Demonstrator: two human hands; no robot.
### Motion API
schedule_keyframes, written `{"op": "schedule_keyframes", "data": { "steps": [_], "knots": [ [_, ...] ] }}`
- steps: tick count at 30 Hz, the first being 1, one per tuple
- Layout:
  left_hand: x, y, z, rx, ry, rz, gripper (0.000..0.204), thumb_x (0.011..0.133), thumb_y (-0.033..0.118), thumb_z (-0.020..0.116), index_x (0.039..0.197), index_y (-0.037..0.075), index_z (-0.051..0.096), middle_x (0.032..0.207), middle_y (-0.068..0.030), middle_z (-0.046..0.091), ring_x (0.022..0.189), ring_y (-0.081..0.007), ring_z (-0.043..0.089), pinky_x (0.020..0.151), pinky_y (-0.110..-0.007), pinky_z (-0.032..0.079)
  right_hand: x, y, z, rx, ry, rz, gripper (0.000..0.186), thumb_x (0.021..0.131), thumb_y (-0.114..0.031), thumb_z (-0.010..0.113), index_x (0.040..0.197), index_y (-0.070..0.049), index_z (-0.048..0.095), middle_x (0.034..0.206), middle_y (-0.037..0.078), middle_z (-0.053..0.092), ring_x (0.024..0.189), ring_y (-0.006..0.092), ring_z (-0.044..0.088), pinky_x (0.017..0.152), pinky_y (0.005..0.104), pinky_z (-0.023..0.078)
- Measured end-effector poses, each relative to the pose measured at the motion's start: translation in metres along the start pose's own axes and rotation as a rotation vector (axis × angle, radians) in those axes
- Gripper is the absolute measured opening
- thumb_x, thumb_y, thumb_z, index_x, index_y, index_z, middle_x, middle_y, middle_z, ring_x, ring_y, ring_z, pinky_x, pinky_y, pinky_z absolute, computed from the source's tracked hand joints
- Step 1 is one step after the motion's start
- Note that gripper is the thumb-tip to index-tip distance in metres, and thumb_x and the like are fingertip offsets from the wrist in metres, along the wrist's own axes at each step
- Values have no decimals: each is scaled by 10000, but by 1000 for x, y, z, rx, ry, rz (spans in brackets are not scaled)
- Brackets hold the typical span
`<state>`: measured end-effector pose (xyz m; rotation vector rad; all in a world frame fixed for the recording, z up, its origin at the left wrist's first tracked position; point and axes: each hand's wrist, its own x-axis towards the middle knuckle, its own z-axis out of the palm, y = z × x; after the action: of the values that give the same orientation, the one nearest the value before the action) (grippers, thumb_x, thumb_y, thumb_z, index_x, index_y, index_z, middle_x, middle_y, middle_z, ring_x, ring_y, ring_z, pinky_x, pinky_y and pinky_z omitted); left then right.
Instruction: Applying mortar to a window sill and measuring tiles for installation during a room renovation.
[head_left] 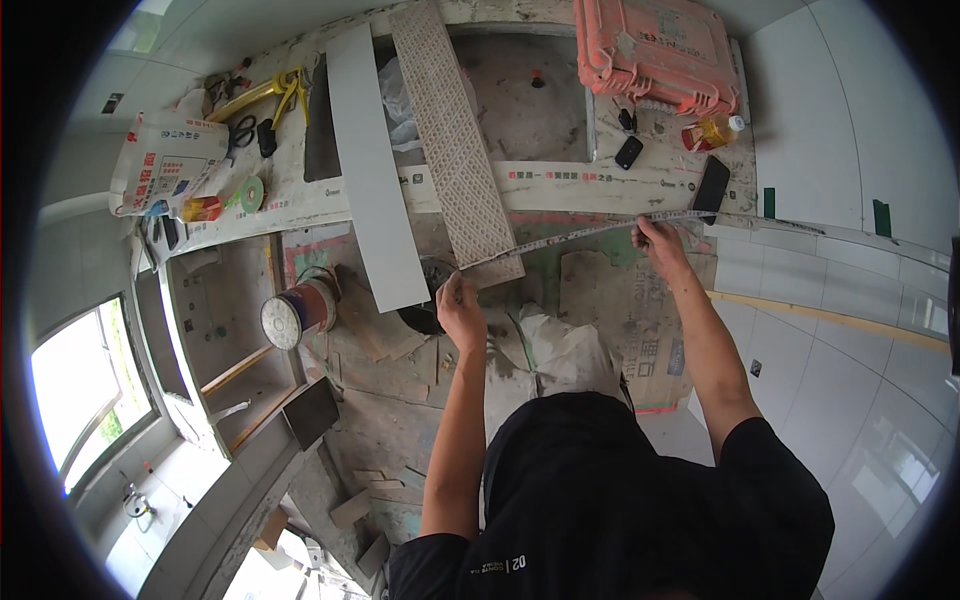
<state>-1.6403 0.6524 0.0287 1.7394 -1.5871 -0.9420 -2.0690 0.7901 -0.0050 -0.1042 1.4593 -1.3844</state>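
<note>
My left hand [458, 305] is closed around one end of a long, narrow, grimy grey measuring strip [585, 229], at the lower end of a white tile with a lattice-patterned underside [450, 130]. My right hand [655, 242] grips the strip farther right, just below a black phone [710, 185] on the worktop. The strip slants up to the right and runs on past that hand. A plain white board [365, 170] lies beside the patterned piece, both laid across the worktop's opening.
A pink hard case [655, 50], a bottle [710, 132], a yellow caulking gun [250, 100], scissors [243, 130] and a white bag [170, 160] sit on the worktop [270, 215]. A bucket [300, 312] stands below left, with cardboard [625, 350] on the floor and an open cabinet frame [205, 310] at left.
</note>
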Motion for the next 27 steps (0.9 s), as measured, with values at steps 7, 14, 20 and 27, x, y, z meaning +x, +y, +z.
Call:
{"op": "schedule_keyframes", "data": {
  "steps": [7, 14, 20, 27],
  "knots": [
    [-1, 2, 0, 36, -34, 34, 322, 1076, 181, 727, 1342, 9, 785, 1204, -146, 750, 1037, -268, 747, 931, -390, 594, -3, -2, 2, 23, 30, -5, 277, 1083, -303, 814, 1107, -36, 745, 984, 58, 766, 880, 169, 715, 823, 338, 582],
    [-11, 9, 13, -124, -66, -146, 391, 1065, 147, 760, 1436, 35, 706, 1183, -124, 781, 993, -240, 760, 928, -392, 600, -4, -1, 3, 21, 46, -9, 295, 1076, -312, 824, 1099, -32, 735, 994, 65, 765, 890, 177, 719, 821, 339, 582],
    [-14, -2, 15, -274, -60, -182, 453, 1044, 66, 779, 1480, 40, 660, 1121, -71, 763, 933, -152, 699, 869, -318, 574, 2, 4, 2, 25, 60, 2, 295, 1067, -307, 836, 1092, -29, 739, 992, 71, 772, 887, 182, 723, 809, 341, 586],
    [-15, -11, 18, -317, -58, -164, 437, 1049, 33, 761, 1475, 36, 668, 1101, -58, 754, 928, -122, 676, 850, -293, 560, 3, 9, 2, 38, 73, 6, 276, 1067, -301, 836, 1076, -38, 752, 991, 67, 780, 882, 176, 728, 812, 339, 593]
  ]
}}
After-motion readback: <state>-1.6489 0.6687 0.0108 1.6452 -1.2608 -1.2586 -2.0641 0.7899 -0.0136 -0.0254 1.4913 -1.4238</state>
